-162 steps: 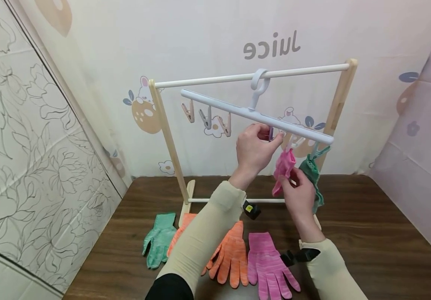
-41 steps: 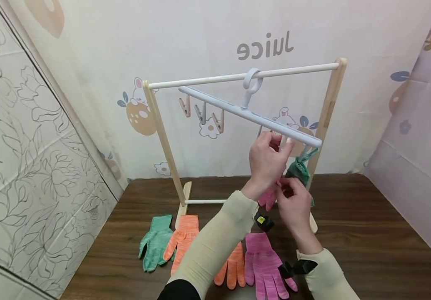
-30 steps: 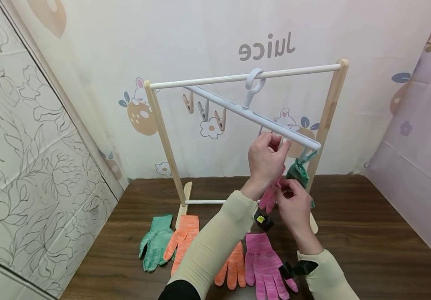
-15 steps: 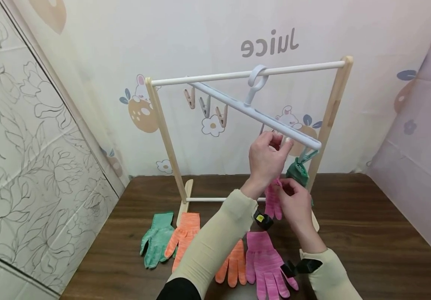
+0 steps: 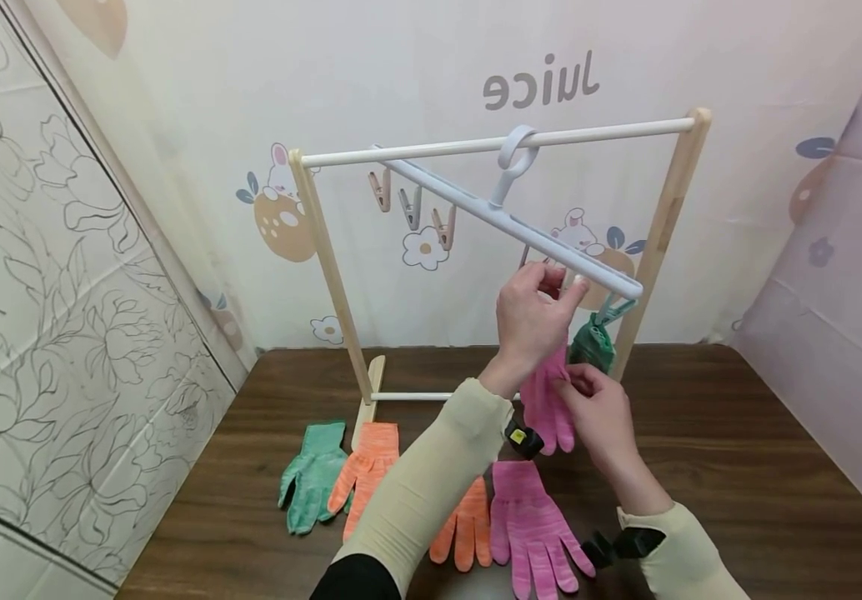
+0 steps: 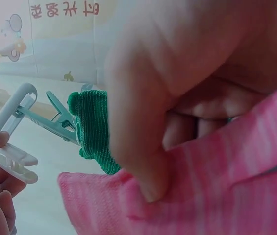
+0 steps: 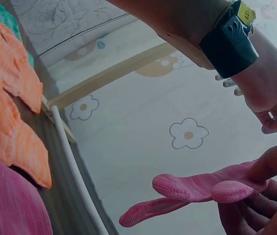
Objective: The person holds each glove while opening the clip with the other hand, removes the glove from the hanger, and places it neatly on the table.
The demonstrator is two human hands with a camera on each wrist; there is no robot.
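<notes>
My left hand is just under the low right end of the white hanger, pinching a white clothespin. Its fingers hide that clothespin in the head view. With thumb and fingers, my right hand grips a pink glove whose fingers point down. In the left wrist view the glove's cuff is apart from the white clothespin. Beside it, a bunched green glove hangs by its cuff from a pale green clothespin at the hanger's end.
The hanger hooks over the top bar of a wooden rack. Several bare clothespins dangle from its left half. On the table lie a green glove, an orange glove, another orange glove and a pink glove.
Earlier the pink glove hung crumpled from the white clothespin; now it is off it and lower, in my right hand. My left hand moved right along the tilting hanger to that clothespin.
</notes>
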